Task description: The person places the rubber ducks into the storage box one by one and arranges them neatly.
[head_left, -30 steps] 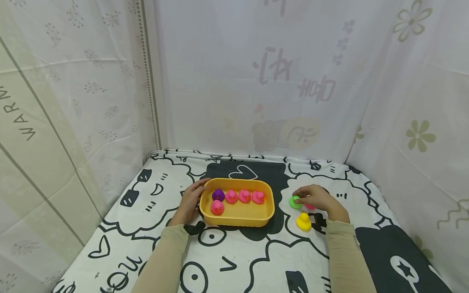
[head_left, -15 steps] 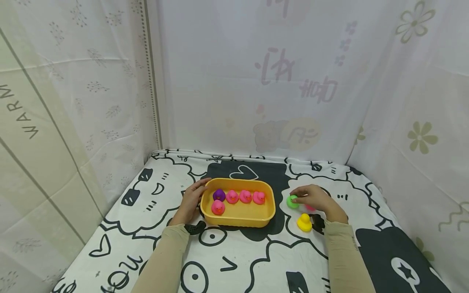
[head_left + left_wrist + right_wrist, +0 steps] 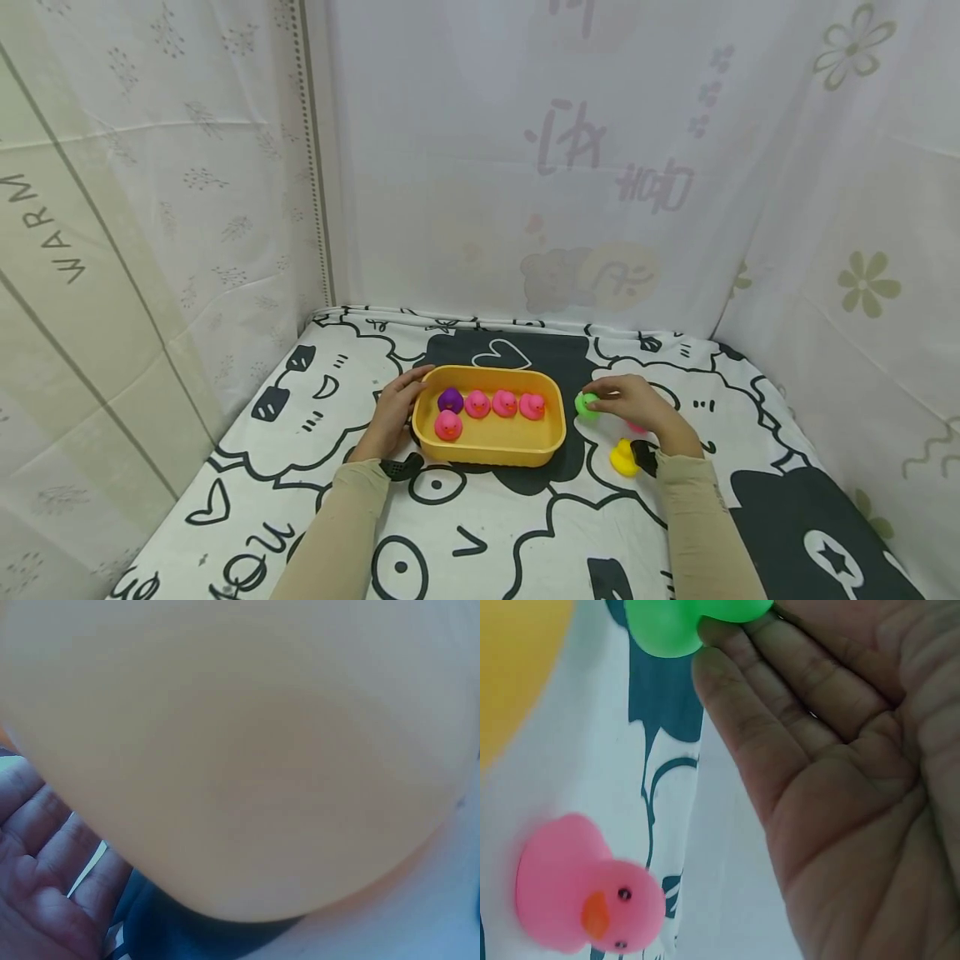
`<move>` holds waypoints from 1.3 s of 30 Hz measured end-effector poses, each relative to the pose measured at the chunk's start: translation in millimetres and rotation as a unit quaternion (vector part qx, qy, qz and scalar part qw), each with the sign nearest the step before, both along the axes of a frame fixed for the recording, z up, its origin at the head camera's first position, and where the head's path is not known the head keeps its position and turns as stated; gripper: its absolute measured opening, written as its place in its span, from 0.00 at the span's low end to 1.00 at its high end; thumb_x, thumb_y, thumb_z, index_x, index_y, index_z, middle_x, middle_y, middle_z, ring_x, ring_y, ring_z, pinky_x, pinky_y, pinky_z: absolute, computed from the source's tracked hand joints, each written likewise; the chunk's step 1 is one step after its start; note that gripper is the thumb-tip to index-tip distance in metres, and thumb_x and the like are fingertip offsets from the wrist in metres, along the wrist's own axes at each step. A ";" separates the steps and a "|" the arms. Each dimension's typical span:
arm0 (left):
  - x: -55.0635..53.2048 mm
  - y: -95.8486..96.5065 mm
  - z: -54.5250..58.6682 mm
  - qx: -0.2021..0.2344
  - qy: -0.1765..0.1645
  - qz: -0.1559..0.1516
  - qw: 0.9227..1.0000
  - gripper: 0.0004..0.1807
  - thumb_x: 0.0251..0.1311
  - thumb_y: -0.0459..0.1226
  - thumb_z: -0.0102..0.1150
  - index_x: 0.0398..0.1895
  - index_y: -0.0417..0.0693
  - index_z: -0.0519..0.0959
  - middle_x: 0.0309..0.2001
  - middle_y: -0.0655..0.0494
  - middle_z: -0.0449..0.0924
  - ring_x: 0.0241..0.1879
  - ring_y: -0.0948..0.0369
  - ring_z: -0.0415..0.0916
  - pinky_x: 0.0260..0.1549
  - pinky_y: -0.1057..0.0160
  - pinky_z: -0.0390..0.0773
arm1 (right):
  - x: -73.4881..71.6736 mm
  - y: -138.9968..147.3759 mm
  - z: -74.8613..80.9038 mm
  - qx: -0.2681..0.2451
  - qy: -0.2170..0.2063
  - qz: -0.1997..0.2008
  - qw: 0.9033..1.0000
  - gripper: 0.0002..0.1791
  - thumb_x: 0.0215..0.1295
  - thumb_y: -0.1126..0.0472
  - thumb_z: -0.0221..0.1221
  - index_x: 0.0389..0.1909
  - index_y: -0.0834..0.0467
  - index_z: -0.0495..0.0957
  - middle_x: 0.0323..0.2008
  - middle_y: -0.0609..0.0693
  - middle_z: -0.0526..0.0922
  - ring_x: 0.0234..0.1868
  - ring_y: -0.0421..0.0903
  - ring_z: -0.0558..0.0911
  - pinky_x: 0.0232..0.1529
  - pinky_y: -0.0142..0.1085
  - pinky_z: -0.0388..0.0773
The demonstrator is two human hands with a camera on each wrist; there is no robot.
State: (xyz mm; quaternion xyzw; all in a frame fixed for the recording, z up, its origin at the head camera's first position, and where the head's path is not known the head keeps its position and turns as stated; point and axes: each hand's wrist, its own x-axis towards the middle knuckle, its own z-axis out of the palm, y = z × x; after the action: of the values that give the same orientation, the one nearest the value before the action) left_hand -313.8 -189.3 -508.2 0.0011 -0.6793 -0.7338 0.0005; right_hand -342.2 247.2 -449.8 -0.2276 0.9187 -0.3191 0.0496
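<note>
Head view puts the green duck (image 3: 583, 407) at the fingertips of the right hand (image 3: 637, 406), on the side towards the left hand (image 3: 390, 414). The right hand pinches it; whether it touches the surface (image 3: 498, 510) cannot be told. Past those fingertips, towards the left hand, lies the yellow tray (image 3: 483, 454), a short gap from the duck. Its long axis runs across from one hand to the other, so the relation that seems to matter is sideways: the tray's free end lies left of the duck, and the right hand is nearer to it. At the opposite end the left hand rests against the tray, fingers extended with no plain curl. Inside, near the left hand, are a purple duck (image 3: 451, 399) and a nearer pink duck (image 3: 448, 426); three pink ducks (image 3: 505, 404) continue in a row towards the right hand. Another pink one (image 3: 585, 885) is below the right hand, and a yellow duck (image 3: 623, 459) beside its wrist.
</note>
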 end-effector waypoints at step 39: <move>-0.7 0.2 1.1 0.000 -0.003 0.002 1.000 0.21 0.72 0.42 0.52 0.66 0.54 0.76 0.67 0.53 0.72 0.64 0.52 0.73 0.60 0.56 0.76 | -11.4 -72.9 55.0 0.017 0.004 0.081 0.997 0.15 0.65 0.53 0.67 0.53 0.47 0.85 0.48 0.42 0.86 0.47 0.45 0.83 0.52 0.43 0.83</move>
State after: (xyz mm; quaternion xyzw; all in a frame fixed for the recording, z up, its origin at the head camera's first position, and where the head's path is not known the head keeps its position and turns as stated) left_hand -314.5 -189.1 -507.1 0.0047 -0.6794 -0.7338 0.0003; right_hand -353.6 174.2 -394.7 -0.3013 0.9027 -0.2977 0.0754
